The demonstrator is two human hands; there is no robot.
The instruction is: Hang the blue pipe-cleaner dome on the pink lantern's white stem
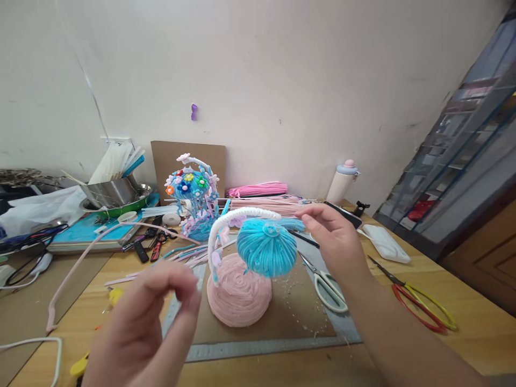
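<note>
Above the brown board (278, 325) hangs a ribbed blue dome (266, 252), apparently fuzzy.

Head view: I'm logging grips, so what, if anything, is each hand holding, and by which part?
I see nothing held in the left hand or right hand; a thin strand pinched there can't be ruled out.

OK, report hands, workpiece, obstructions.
Left hand foreground, right hand beside ribbed blue fuzzy ball; grips unclear. Ball by tip of arched white fuzzy stem, coiled pink base below. White-handled metal scissors right of base, not blocking.
</note>
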